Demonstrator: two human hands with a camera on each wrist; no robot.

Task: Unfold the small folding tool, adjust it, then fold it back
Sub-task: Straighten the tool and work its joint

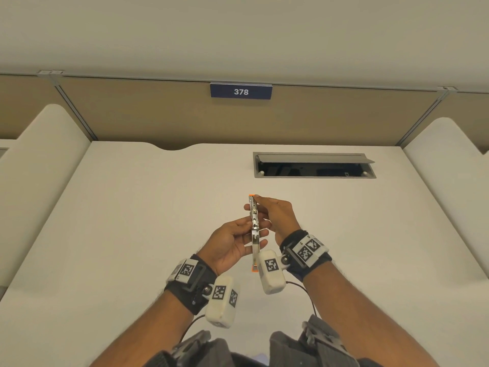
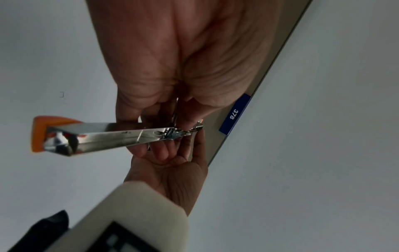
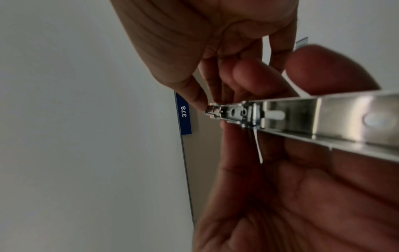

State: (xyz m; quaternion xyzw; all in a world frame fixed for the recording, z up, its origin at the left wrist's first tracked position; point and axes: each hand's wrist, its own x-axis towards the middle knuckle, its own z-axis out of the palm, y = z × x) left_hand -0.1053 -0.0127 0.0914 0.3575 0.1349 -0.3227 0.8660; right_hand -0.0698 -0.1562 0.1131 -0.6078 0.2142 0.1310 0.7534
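Observation:
The folding tool [image 1: 254,229] is a slim metal bar with orange end caps, spread out straight and held above the white desk [image 1: 158,221], pointing away from me. My left hand [image 1: 235,241] grips its middle, thumb on one side and fingers curled round the other. My right hand [image 1: 274,214] pinches the far end near the hinged metal parts. In the left wrist view the tool [image 2: 121,136] runs across, its orange cap at the left. The right wrist view shows the tool's [image 3: 302,117] open channel and the fingertips [image 3: 200,100] at its tip.
An open cable hatch [image 1: 314,165] is set in the desk at the back right. A beige partition with a blue sign 378 [image 1: 241,91] closes the back. Rounded white dividers [image 1: 45,160] stand at both sides. A single loose staple [image 2: 61,94] lies on the desk.

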